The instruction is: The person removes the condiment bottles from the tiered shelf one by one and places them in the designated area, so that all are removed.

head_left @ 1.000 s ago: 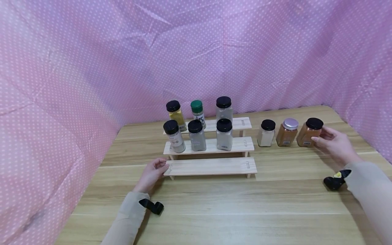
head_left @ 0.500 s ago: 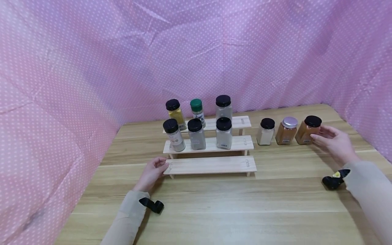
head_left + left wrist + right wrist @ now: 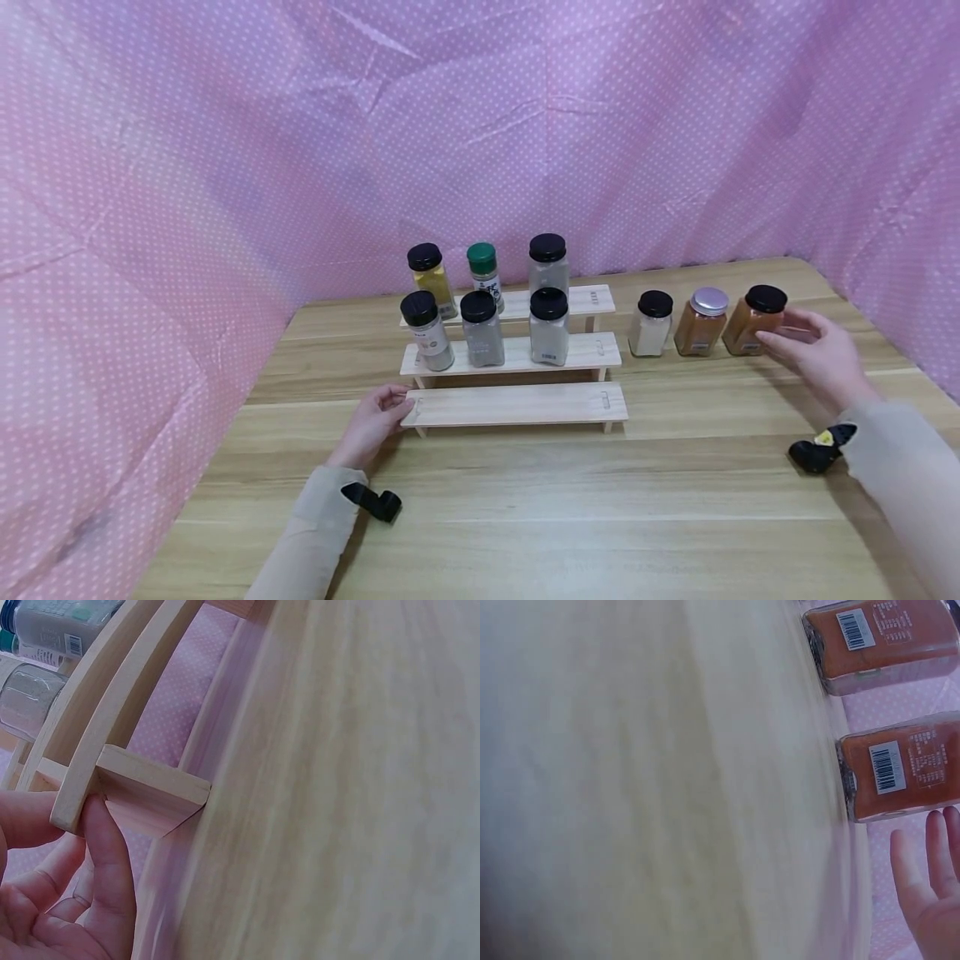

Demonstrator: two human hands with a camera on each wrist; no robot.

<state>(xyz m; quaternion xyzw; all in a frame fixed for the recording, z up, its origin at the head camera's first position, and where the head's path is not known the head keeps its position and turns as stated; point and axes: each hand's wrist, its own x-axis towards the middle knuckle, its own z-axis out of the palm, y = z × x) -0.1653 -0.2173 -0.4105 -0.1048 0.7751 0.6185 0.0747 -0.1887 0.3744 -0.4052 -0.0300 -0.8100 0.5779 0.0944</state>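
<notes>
My left hand (image 3: 371, 425) grips the left end of the lowest shelf of a three-tier wooden rack (image 3: 517, 406). In the left wrist view, thumb and finger pinch the end of the board (image 3: 112, 727) beside its leg. On the right, my right hand (image 3: 821, 354) is at a black-lidded jar of orange-brown powder (image 3: 746, 327), thumb overlapping its front. The right wrist view shows several straight fingers (image 3: 937, 855) with tips close to that jar's side. Next to it stands a similar jar with a silver lid (image 3: 699, 329), then a smaller black-lidded jar of white powder (image 3: 651, 333).
Three jars stand on the middle shelf, among them a grey one (image 3: 483, 340). The top shelf bears a yellow jar (image 3: 435, 283), a green-capped bottle (image 3: 486, 279) and a clear black-lidded jar (image 3: 549, 271). A pink dotted cloth (image 3: 480, 125) hangs behind the wooden table (image 3: 562, 508).
My right wrist sinks slightly toward the table's front while the hand stays at the black-lidded jar. The left hand keeps its grip on the rack, and the jars keep their places.
</notes>
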